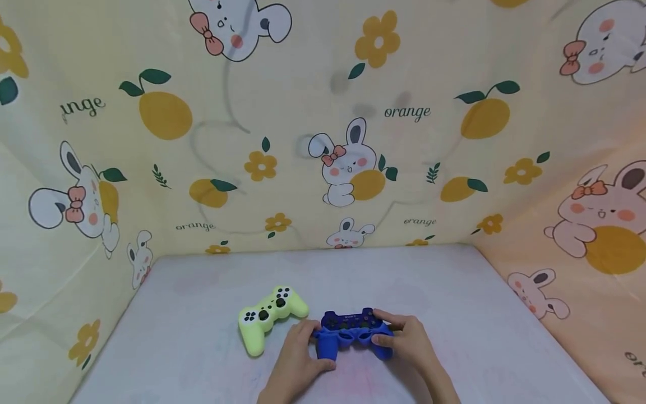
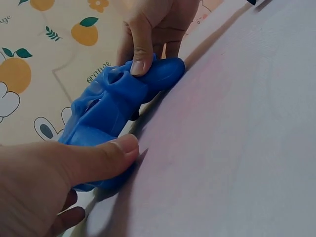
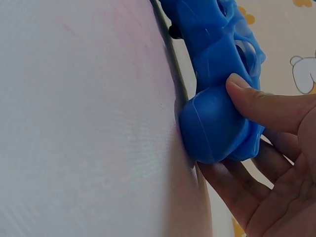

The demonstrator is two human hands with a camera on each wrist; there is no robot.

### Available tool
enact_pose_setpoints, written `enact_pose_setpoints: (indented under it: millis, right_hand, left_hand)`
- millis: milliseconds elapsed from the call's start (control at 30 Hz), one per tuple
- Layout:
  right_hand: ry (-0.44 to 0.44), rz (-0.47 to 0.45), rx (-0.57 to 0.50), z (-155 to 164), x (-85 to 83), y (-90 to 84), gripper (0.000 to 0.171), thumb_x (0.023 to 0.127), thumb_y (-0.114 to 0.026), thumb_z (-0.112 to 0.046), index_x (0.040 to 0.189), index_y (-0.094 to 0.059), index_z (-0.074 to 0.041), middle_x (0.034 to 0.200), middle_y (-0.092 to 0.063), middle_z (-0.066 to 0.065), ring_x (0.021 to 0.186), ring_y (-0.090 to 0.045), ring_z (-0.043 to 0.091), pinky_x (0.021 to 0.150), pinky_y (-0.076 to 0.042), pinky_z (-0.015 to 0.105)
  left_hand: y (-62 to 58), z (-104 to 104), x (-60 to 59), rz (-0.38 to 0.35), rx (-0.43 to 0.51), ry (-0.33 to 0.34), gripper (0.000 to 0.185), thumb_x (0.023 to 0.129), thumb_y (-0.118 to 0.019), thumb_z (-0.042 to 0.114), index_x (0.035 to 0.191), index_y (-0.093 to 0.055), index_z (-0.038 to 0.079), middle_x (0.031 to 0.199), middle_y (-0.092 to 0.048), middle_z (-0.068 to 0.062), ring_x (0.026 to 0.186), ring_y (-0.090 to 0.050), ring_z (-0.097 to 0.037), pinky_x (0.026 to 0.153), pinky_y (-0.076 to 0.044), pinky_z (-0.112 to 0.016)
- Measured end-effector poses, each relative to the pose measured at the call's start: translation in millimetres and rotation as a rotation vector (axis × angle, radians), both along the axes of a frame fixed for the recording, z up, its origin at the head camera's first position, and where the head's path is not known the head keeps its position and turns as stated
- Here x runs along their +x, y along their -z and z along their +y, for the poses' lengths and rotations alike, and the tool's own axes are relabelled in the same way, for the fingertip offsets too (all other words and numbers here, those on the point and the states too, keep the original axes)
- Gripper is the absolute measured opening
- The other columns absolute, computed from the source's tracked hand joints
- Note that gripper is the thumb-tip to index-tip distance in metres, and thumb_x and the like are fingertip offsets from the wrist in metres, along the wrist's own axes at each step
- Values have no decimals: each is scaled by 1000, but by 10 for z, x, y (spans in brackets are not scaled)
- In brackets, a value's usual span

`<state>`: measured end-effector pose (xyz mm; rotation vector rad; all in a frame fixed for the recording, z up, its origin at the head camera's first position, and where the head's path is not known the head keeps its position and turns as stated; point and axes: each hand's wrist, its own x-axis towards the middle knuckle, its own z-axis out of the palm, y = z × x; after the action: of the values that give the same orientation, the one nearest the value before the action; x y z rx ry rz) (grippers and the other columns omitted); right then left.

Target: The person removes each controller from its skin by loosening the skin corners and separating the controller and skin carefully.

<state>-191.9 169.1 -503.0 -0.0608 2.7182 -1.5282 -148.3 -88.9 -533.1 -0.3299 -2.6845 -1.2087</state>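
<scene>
A dark game controller point(image 1: 350, 320) with SONY lettering is held between both hands, low over the white surface. A blue, rubbery-looking cover point(image 1: 347, 336) wraps its grips and lower part, while its top face shows above the cover. My left hand point(image 1: 299, 354) grips the left grip, its thumb across the covered end in the left wrist view. On the other side my right hand point(image 1: 411, 342) pinches the right grip, thumb on the blue cover point(image 3: 217, 118) and fingers behind it. A light green controller point(image 1: 272, 314) lies just left of my left hand, touched by neither hand.
The white table point(image 1: 202, 314) reaches back to a cloth wall point(image 1: 303, 84) printed with rabbits, oranges and flowers. Similar cloth stands along the left and right sides.
</scene>
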Motion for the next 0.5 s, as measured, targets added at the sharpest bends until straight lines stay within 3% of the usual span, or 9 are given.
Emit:
enact_pose_setpoints:
  millis: [267,500]
  right_hand:
    - [17,9,-36,-49,9,11,54,66,-90,-10,117,-74,-18,109,-70,12,97,-65,25,81,-53,40]
    - [7,13,-18,-28,35,26,54,69,-90,-13,120,-73,-20,115,-68,13,102,-64,31,82,-53,42]
  left_hand:
    - [-10,-34,12,96,-46,-13,50,64,-92,36,98,-62,17,99,-59,8,95,-55,-14,87,-47,-40]
    - [-18,-42,5,121,-83,15,41,67,-90,38,89,-62,19,86,-54,13,81,-49,-8,74,-47,-33]
